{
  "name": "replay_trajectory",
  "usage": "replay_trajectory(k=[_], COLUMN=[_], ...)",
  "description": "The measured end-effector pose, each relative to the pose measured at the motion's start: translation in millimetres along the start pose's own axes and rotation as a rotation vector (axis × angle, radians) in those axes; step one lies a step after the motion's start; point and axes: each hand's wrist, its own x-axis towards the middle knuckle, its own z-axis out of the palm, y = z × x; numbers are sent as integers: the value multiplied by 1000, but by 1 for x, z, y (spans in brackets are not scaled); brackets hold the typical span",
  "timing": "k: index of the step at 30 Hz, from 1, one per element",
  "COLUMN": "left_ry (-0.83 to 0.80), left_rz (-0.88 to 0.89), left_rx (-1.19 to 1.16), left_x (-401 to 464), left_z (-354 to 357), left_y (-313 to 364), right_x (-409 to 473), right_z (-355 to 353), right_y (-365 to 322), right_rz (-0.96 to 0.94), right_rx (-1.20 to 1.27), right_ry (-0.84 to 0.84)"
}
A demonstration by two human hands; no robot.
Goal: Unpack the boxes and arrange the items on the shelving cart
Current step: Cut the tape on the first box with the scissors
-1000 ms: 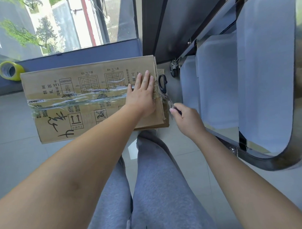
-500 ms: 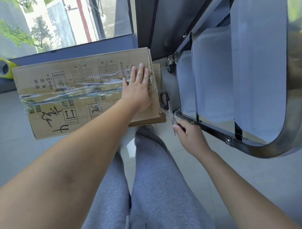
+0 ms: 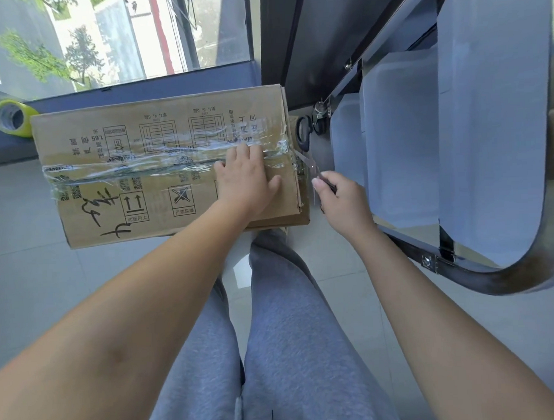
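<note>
Box: taped shut, contents unseen.
Left hand: flat, pressing the box top.
Right hand: gripping scissors by the blades.

both forearms are bare up to the lower edge of the view, so no sleeve shows on them. the left hand and the right hand have no glove, no ring, and no watch or band at the wrist. the fingernails that can be seen are short and have no paint. the legs are in light grey jogging trousers of a soft, slightly melange fabric, with a few folds near the knees. the feet are hidden.
</note>
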Motion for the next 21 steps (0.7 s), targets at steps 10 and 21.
replay_trajectory(k=[10, 21], left_ry=[-17, -53], left_rz=[7, -108], left_rx=[-34, -6], left_x=[-24, -16], left_z=[17, 12], left_y=[-8, 1], right_x=[13, 9], right_z=[-16, -19], right_y=[1, 2], right_rz=[-47, -27], right_rx=[-41, -4], right_ry=[-135, -118])
